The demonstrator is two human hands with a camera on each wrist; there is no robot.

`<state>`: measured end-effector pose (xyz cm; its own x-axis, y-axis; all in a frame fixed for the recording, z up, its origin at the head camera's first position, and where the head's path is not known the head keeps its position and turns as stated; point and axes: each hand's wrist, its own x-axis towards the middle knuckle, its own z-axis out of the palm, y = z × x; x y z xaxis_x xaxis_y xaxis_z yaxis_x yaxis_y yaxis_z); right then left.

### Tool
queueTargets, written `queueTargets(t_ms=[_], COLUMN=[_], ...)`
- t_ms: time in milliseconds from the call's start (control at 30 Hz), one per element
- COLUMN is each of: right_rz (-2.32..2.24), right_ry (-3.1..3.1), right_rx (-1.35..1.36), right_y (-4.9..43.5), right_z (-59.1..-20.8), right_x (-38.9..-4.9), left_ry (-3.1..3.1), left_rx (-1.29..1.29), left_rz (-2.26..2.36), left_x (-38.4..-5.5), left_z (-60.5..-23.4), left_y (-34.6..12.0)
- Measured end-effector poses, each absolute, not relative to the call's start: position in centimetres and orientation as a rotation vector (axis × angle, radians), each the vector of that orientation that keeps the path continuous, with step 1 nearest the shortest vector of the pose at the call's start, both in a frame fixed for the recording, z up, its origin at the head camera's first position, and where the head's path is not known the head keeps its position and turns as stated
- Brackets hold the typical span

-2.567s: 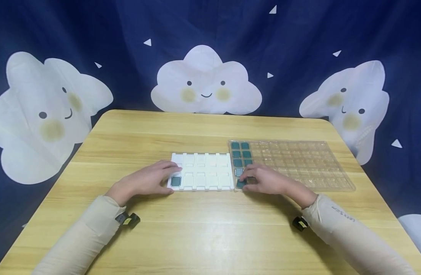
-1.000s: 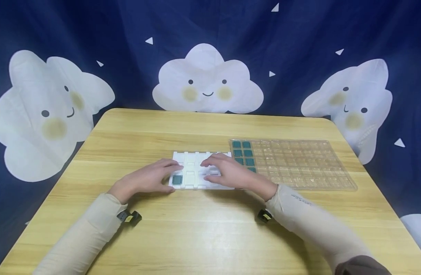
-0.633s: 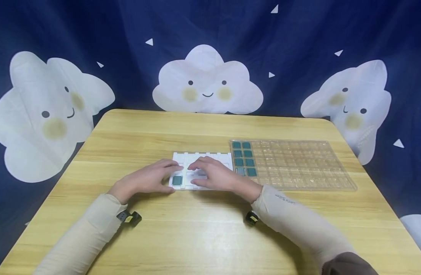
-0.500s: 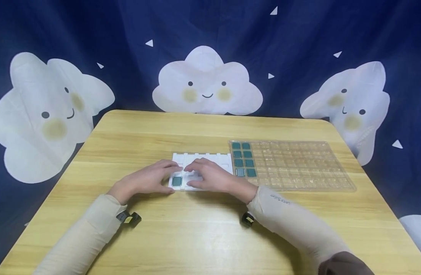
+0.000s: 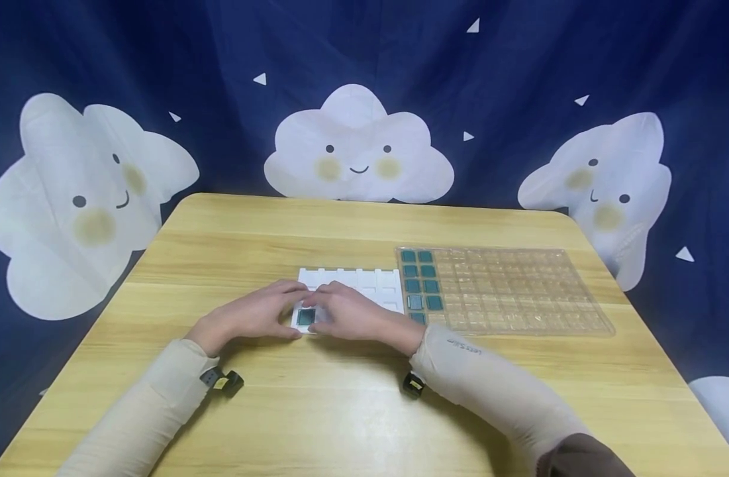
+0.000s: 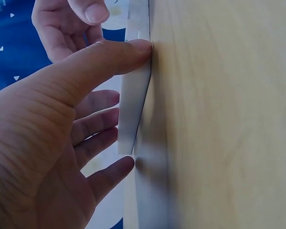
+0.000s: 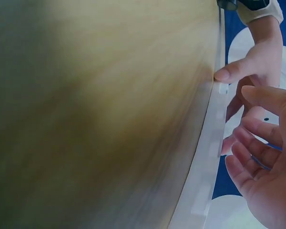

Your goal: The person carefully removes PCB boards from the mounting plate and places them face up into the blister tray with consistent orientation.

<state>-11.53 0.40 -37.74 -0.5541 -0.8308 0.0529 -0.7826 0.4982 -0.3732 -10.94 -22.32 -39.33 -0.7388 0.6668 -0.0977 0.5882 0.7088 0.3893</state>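
A white tray (image 5: 364,281) with moulded pockets lies at the middle of the table, one green square chip (image 5: 306,317) in its near left pocket. My left hand (image 5: 257,311) grips the tray's left end. In the left wrist view its thumb (image 6: 133,46) presses the tray's near edge, with the other fingers behind. My right hand (image 5: 352,315) is over the tray, just right of the chip, thumb and forefinger apart at the chip's right side. The right wrist view shows no thing in that hand (image 7: 271,152). Whether it touches the chip is hidden.
A clear plastic tray (image 5: 519,291) with many pockets adjoins the white tray on the right. Its two left columns hold several green chips (image 5: 410,271), and one greyish chip (image 5: 414,303) shows a dotted face. A dark blue curtain (image 5: 364,40) hangs behind the wooden table (image 5: 316,417).
My right hand has moved left from the clear tray's near left corner, across the white tray, to beside the chip. My left hand has stayed at the white tray's left end.
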Motion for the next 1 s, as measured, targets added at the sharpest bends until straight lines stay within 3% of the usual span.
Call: queueTargets(t_ms=[1000], right_rz=[-0.379], right_ry=[2.69], right_rx=[-1.358], right_y=[-1.5], right_z=[-38.3], right_x=[-11.7], left_ry=[2.677], left_rx=[0.999], left_rz=[0.5], left_x=[-10.8], left_z=[-39.2], left_y=[-22.3])
